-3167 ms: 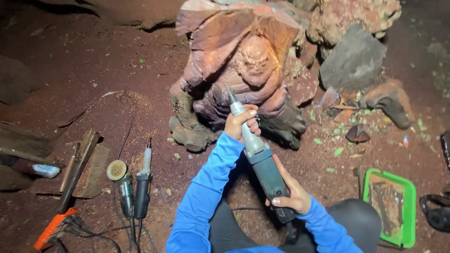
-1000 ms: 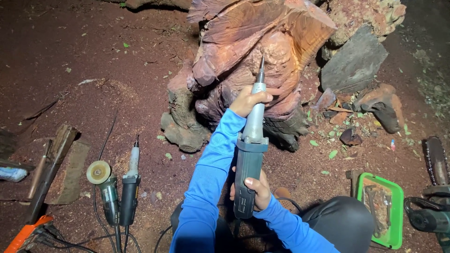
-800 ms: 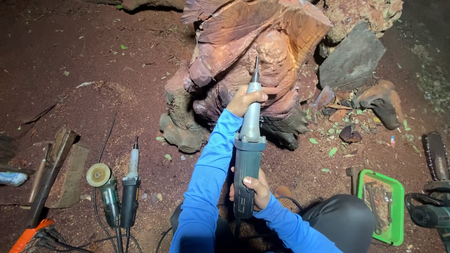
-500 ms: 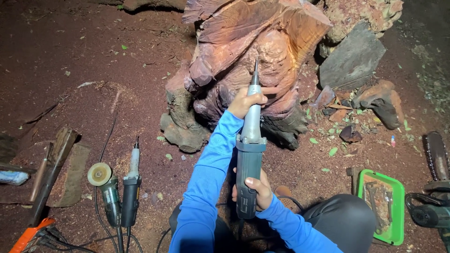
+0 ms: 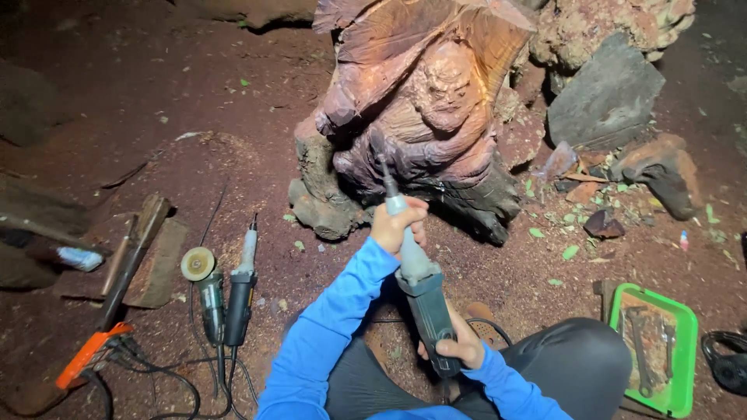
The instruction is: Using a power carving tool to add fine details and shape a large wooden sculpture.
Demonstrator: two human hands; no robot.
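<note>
Now, ground: I see red dirt floor (image 5: 140, 93), dark all round.
Far centre: carved wood figure (image 5: 424, 117).
Near right: green tray (image 5: 686, 342).
Hands: left hand (image 5: 395, 225) and right hand (image 5: 461, 348) both wrapped around die grinder (image 5: 416, 288).

Ground: red-brown dirt floor (image 5: 156, 93), strewn with small green leaves (image 5: 570, 251) at right.
Near left: two corded power tools lie side by side, one tipped with a round buffing wheel (image 5: 198, 264), the other a slim black grinder (image 5: 241, 292); their cables trail nearward.
Far left: wooden planks (image 5: 148, 249) and an orange-handled tool (image 5: 87, 355).
Near right: green tray (image 5: 686, 358) holding metal wrenches.
Far right: a flat grey stone slab (image 5: 605, 97), with reddish wood chunks (image 5: 661, 167) just beside it.
</note>
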